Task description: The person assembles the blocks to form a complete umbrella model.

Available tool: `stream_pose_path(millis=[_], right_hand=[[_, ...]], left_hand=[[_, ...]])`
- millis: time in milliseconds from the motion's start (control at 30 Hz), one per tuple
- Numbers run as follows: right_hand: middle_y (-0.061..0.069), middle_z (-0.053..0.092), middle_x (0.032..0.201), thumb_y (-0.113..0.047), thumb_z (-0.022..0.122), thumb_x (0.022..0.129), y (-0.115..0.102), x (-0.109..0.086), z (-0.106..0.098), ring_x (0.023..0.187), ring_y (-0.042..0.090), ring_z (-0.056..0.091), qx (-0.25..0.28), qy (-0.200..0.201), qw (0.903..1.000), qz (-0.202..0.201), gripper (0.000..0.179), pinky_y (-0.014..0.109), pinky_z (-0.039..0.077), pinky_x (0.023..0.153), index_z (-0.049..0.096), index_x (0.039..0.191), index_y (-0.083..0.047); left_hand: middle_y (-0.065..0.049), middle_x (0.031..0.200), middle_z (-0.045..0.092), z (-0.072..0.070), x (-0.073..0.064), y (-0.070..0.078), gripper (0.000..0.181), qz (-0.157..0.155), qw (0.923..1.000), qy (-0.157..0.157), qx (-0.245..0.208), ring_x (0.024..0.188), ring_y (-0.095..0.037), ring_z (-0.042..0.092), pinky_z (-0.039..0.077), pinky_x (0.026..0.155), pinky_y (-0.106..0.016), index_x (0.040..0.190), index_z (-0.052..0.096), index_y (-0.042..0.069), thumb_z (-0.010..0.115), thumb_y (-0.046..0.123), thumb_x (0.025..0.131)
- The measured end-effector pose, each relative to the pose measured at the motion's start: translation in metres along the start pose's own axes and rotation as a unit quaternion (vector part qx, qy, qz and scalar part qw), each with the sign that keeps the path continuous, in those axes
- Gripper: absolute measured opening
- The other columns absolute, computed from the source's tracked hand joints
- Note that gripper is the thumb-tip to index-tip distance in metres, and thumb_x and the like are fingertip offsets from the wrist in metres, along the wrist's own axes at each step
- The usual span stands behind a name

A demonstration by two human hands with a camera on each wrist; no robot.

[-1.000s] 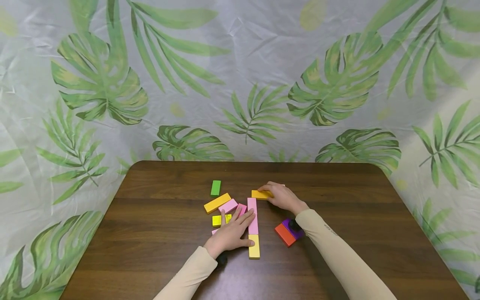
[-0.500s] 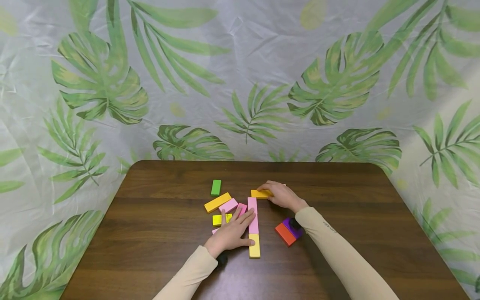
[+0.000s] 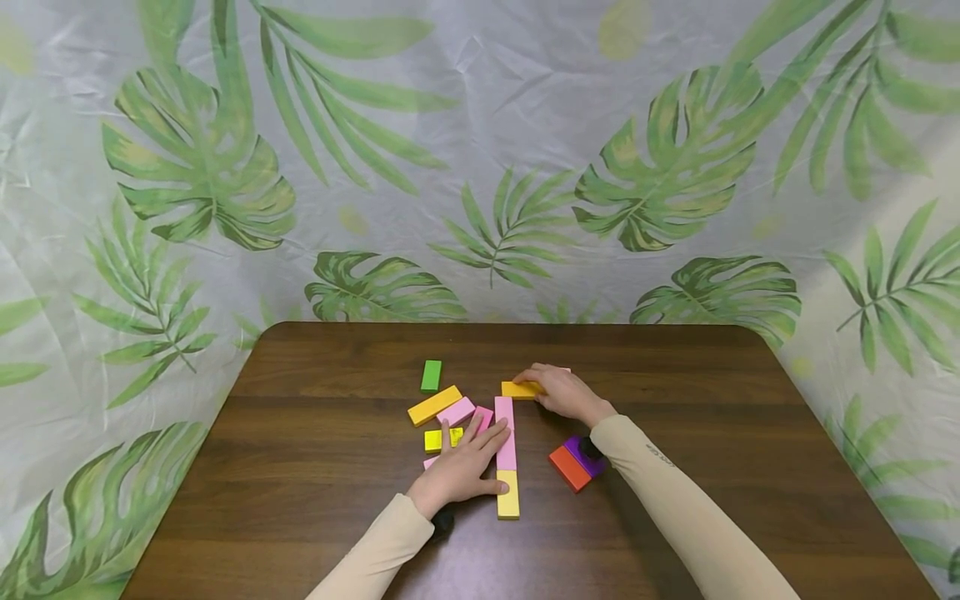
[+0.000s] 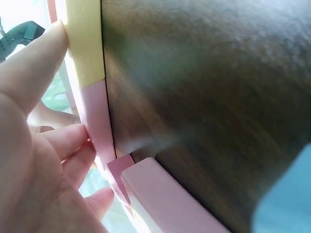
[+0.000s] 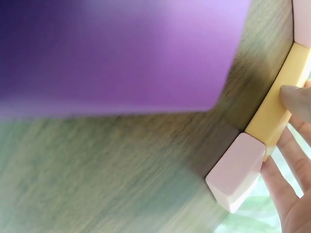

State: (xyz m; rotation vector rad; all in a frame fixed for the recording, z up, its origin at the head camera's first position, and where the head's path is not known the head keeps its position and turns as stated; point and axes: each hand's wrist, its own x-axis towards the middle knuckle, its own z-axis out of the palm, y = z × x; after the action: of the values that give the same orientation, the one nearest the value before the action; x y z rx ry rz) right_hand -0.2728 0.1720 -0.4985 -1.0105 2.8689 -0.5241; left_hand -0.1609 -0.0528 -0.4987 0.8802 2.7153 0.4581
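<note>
Flat wooden blocks lie on a brown table. My left hand [image 3: 461, 469] spreads its fingers over a straight column of light pink blocks [image 3: 504, 410] ending in a pale yellow block [image 3: 508, 502]. Its thumb touches the pale yellow block and two fingertips rest on the pink part. At the column's far end, an orange-yellow block [image 3: 516, 390] lies crosswise, pinched by my right hand [image 3: 568, 395]. The right wrist view has the thumb on the near side of this block and the fingers beyond it. Against its other end sits a pink block [image 5: 235, 167], mostly hidden in the head view.
Left of the column lie a green block [image 3: 431, 376], another orange-yellow block [image 3: 435, 406], a light pink block [image 3: 456, 412], a darker pink block [image 3: 484, 417] and a bright yellow block [image 3: 437, 442]. Under my right wrist are a red block [image 3: 570, 468] and a purple block [image 3: 585, 458].
</note>
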Motion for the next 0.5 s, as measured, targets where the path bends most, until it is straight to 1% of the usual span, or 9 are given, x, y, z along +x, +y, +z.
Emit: stream_pose_path(millis=[167, 300, 500], right_hand=[[0.008, 0.062, 0.115, 0.008, 0.061, 0.083, 0.001, -0.003, 0.0004, 0.109, 0.026, 0.057, 0.004, 0.0, 1.0, -0.005, 0.043, 0.045, 0.045, 0.094, 0.064, 0.122, -0.009], [0.007, 0.062, 0.116, 0.009, 0.062, 0.084, 0.0019, -0.0035, 0.001, 0.111, 0.026, 0.056, 0.005, 0.002, 1.0, -0.005, 0.044, 0.046, 0.044, 0.095, 0.064, 0.123, -0.01], [0.008, 0.063, 0.114, 0.009, 0.063, 0.082, 0.0028, -0.0038, 0.0013, 0.108, 0.028, 0.058, 0.009, 0.01, 0.9999, -0.006, 0.044, 0.057, 0.042, 0.092, 0.065, 0.121, -0.011]], left_hand=[[-0.002, 0.156, 0.025, 0.0006, -0.0005, 0.0002, 0.082, -0.001, 1.0, 0.0, -0.002, 0.144, -0.033, 0.01, 0.003, 0.101, -0.073, 0.151, 0.031, 0.012, 0.065, 0.049, 0.086], [-0.002, 0.156, 0.025, 0.0005, -0.0008, 0.0006, 0.082, -0.004, 1.0, -0.001, -0.001, 0.144, -0.033, 0.01, 0.003, 0.101, -0.072, 0.151, 0.031, 0.012, 0.065, 0.049, 0.086], [-0.003, 0.156, 0.025, 0.0003, -0.0005, 0.0009, 0.082, -0.004, 1.0, 0.0, 0.001, 0.144, -0.033, 0.01, 0.004, 0.101, -0.072, 0.15, 0.032, 0.012, 0.065, 0.049, 0.086]])
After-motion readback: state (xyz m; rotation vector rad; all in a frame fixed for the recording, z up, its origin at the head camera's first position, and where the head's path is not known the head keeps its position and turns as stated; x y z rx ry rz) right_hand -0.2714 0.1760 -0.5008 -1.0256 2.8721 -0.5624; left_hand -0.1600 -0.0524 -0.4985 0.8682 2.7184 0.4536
